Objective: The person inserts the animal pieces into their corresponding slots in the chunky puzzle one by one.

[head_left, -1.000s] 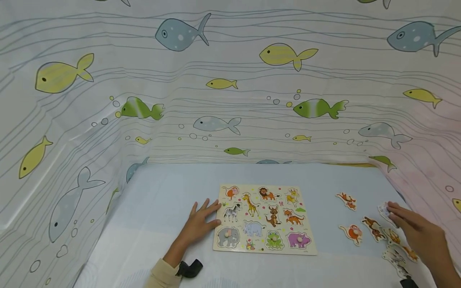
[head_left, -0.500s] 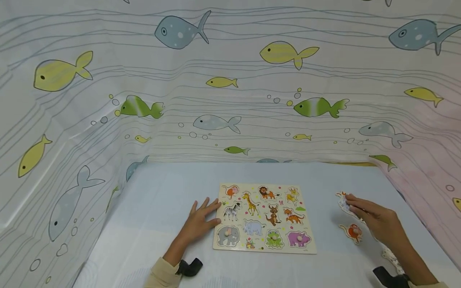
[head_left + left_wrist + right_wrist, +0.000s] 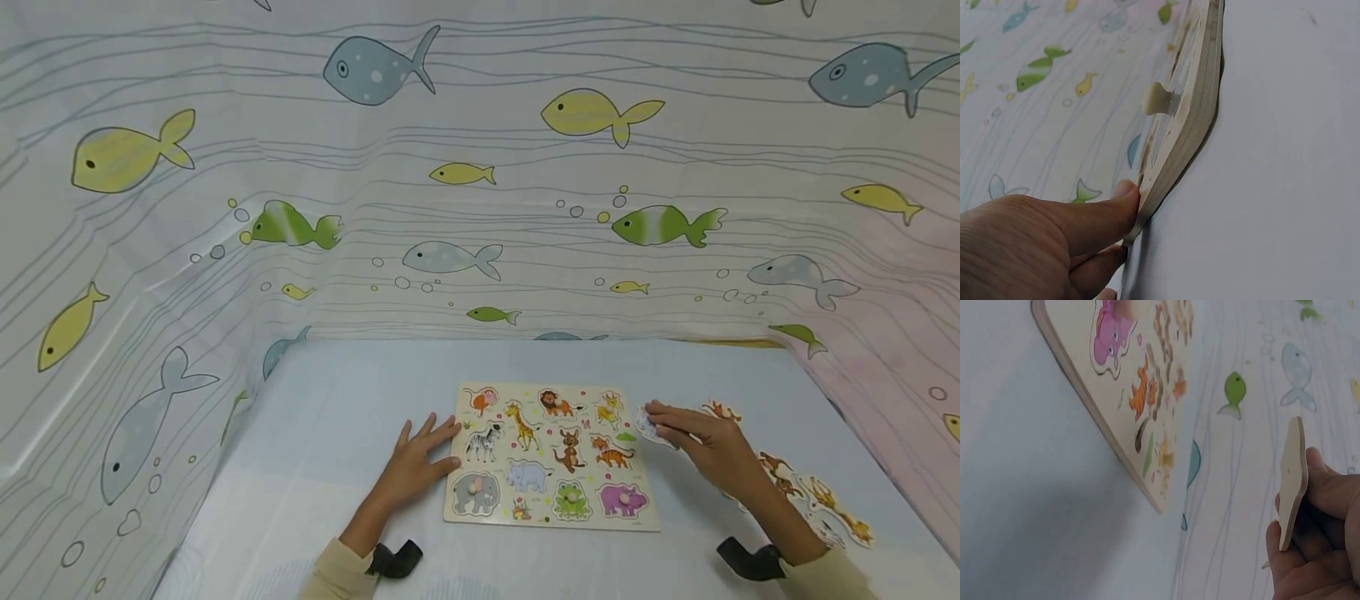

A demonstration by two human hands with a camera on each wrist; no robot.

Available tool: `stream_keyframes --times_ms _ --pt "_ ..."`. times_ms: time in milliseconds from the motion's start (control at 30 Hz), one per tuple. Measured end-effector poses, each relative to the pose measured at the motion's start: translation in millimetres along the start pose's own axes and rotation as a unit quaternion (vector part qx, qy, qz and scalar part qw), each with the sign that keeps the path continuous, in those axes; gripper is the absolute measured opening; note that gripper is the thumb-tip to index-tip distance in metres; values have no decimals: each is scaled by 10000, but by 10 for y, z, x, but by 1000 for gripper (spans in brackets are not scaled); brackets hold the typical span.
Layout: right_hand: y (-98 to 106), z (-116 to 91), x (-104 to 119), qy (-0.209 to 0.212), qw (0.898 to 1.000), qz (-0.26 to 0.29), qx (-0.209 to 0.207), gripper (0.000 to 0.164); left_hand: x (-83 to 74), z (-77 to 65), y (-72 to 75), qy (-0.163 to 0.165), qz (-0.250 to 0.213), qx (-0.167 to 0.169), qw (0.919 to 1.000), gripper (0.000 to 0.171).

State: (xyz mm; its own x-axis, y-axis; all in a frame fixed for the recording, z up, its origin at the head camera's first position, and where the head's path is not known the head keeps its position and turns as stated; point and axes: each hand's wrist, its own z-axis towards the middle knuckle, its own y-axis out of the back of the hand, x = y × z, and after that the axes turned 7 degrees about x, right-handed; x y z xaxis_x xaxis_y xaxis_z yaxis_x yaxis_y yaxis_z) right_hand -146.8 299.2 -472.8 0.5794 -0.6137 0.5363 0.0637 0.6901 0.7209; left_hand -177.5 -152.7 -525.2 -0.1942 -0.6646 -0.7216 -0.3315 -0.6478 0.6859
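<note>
A wooden animal puzzle board (image 3: 542,510) lies flat on the table. My left hand (image 3: 411,467) rests at its left edge with fingers spread. In the left wrist view the thumb (image 3: 1107,215) touches the board's edge (image 3: 1179,147). To the right of the board, my right hand (image 3: 708,446) pinches a light blue animal puzzle piece (image 3: 654,427), raised above the table. The right wrist view shows the piece's plain wooden back (image 3: 1291,481) between thumb and fingers, its picture side turned away. Knobbed elephant (image 3: 475,493), frog (image 3: 572,502) and purple hippo (image 3: 623,500) pieces sit in the board.
Loose pieces lie right of the board: an orange one (image 3: 722,411) at the back, a brown monkey (image 3: 780,475) and a giraffe (image 3: 834,508). Others are partly hidden by the right arm. A fish-patterned sheet (image 3: 525,233) stands behind the table.
My right hand has picked up the light blue puzzle piece from the right and carried it left to beside the board. My left hand and the board stay put.
</note>
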Motion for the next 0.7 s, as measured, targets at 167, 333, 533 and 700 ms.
stream_keyframes --times_ms 167,333,533,700 --pt "-152 99 88 -87 9999 14 90 36 22 8 -11 -9 44 -5 10000 59" --pt "-280 188 134 25 9997 112 202 34 23 7 -11 -1 53 -2 10000 59" --pt "-425 292 227 133 9987 251 435 32 18 6 -11 11 81 -14 10000 60" --pt "-572 357 315 224 9970 493 561 31 11 11 -14 25 72 -20 10000 60"
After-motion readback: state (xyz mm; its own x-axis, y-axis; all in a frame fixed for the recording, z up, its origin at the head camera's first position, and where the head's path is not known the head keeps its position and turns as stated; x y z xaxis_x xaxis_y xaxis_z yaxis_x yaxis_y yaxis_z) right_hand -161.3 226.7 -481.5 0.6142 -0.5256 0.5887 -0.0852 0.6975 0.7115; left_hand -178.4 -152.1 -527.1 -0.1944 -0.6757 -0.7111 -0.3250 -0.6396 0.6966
